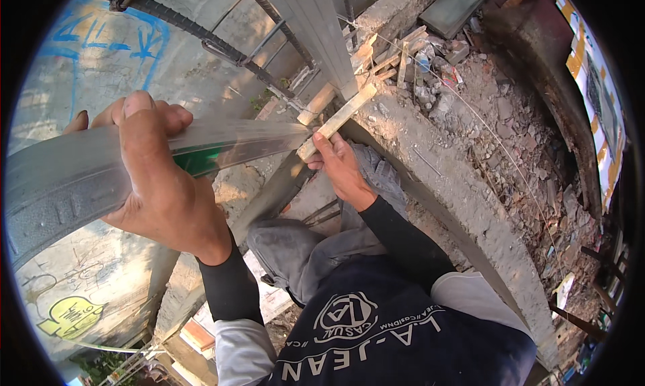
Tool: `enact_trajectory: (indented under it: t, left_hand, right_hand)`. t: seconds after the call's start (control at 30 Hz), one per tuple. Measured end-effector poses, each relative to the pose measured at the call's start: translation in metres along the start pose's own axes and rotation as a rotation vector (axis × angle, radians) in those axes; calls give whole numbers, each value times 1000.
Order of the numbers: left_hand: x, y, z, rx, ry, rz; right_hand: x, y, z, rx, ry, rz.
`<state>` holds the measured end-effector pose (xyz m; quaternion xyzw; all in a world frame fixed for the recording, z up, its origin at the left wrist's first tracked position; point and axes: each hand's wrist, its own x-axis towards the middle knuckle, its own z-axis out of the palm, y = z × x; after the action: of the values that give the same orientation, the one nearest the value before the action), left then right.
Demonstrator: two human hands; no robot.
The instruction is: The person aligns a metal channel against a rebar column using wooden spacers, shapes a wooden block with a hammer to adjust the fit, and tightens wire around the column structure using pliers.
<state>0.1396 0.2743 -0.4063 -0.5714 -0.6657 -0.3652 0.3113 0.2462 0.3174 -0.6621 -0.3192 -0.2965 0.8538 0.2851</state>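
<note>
The left hand (164, 184) gripping the long grey bar (70, 174) could slip, jarring the narrow pale wooden strip (344, 115) the right hand (344, 173) pinches.

– What does the left hand (168, 198) hold?
– It grips a long, grey-and-green bar (232, 134).
– And the right hand (344, 171)?
– This one pinches a pale, narrow wooden strip (347, 112) near its lower end.

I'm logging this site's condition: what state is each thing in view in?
Left hand: closed around long grey tool
Right hand: pinching wooden strip
Long grey tool: held; contact with strip unclear
Wooden strip: held, unpainted
Rebar: exposed
Rubble: broken, heaped
Grey wall: marked with blue paint
</note>
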Motion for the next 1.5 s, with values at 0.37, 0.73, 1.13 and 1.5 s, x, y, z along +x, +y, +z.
enact_trajectory:
  t: [0.37,0.73,1.13,1.5]
  left_hand:
    - [17,27,23,-639,306,-484]
    - [-47,-1,74,-864,236,-610]
    - [-134,-10,122,-790,338,-644]
    - [-129,-42,97,-1089,61,-668]
  right_hand:
    - [2,-15,-7,-71,-38,-20]
    - [20,0,-26,-40,-98,-18]
    - [0,-16,-56,-101,-53,137]
    - [-10,-22,-11,-205,126,63]
